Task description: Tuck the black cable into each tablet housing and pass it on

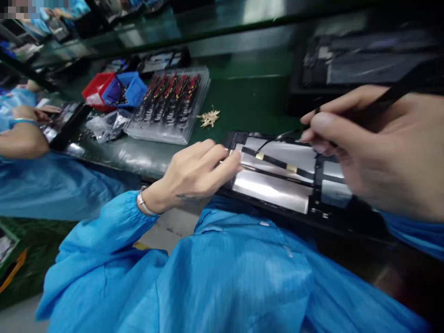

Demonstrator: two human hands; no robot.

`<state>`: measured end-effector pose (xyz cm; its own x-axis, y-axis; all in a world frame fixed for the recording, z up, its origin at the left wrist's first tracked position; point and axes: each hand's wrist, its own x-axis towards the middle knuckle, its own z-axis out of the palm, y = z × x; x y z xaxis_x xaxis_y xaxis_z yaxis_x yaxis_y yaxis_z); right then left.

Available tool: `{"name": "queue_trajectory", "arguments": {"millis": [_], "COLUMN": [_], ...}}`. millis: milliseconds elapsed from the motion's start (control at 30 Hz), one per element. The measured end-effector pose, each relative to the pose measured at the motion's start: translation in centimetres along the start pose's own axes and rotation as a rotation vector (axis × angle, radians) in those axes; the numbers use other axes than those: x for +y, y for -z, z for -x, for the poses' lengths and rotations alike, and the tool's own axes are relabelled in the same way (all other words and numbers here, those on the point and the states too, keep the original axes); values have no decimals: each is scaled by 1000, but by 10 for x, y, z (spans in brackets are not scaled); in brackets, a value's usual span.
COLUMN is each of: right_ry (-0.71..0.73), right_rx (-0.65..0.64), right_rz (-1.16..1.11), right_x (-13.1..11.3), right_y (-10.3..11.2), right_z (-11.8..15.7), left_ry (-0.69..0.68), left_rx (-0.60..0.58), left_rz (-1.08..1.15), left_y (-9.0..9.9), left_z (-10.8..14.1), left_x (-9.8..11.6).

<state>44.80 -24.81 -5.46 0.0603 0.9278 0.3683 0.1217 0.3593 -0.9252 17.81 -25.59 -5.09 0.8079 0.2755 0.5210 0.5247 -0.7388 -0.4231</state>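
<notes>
A flat black electronic device [314,206] with silver panels, perhaps an opened tablet, lies at the bench's front edge. A black ribbon cable [277,163] with gold patches runs along it. My left hand [203,169] rests on the device's left end, fingers curled together near the cable's end; a small pale bit shows at the fingertips, too small to name. My right hand [378,138] is closed around dark tweezers [391,95] above the right part of the device. Their thin tip reaches down and left toward the ribbon cable; contact cannot be made out.
Beyond my left hand are a pile of small tan pieces [209,118], a clear tray [169,104] of red and black wired parts, a plastic bag [107,125], and red [99,90] and blue bins [133,90]. Another device [364,62] stands behind my right hand. A co-worker's arm [24,138] is at left.
</notes>
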Motion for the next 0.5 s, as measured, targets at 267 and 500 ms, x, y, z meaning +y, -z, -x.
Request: {"name": "queue_trajectory", "arguments": {"millis": [267, 500], "right_ry": [26, 109], "right_rx": [-20, -104], "right_rz": [-12, 188], "right_x": [-1, 5], "right_y": [1, 9], "right_z": [-3, -19], "left_ry": [-26, 477], "left_rx": [217, 133], "left_rz": [-82, 874], "left_y": [-43, -51], "left_z": [-87, -88], "left_x": [-4, -23]}}
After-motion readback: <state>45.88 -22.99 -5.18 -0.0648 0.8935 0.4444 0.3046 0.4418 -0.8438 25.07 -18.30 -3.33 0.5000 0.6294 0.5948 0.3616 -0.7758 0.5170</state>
